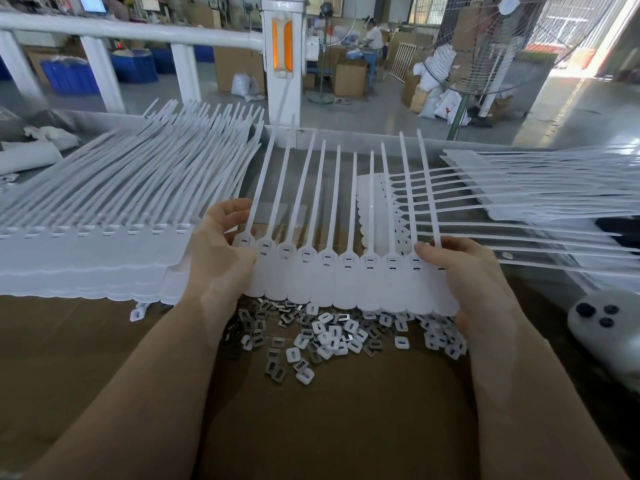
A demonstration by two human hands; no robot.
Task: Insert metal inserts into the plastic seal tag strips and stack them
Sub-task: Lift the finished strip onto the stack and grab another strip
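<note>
Fingers (228, 216) of the left hand (221, 258) curl round the left end of a white seal tag strip (346, 278), thumb on its face; fingers of the right hand (460, 271) pinch the right end in the same manner, thumb on top beside the last tail. Strip is held level above the counter (104, 341), which is covered in brown cardboard. It carries ten joined tags; nine heads with slots are in plain view and the tenth is partly covered by the right thumb. Ten thin tails rise from the heads and fan away from the person.

Directly beneath the strip lies a loose heap of small parts: grey metal inserts (258, 336) mixed with white plastic caps (332, 336). Too many and too overlapped to count. The strip's lower edge hides the far side of the heap.

Left of the left hand, touching the wrist area, sits a tall stack of strips (86, 244), tails pointing away. Right, a second stack of strips (519, 188) lies crosswise, its tails reaching behind the held strip's tails. Layers in either stack cannot be counted.

At the right edge rests a white device with three dark buttons (602, 320). Beyond the counter stand a white railing (138, 32) and a pedestal fan (485, 46).
</note>
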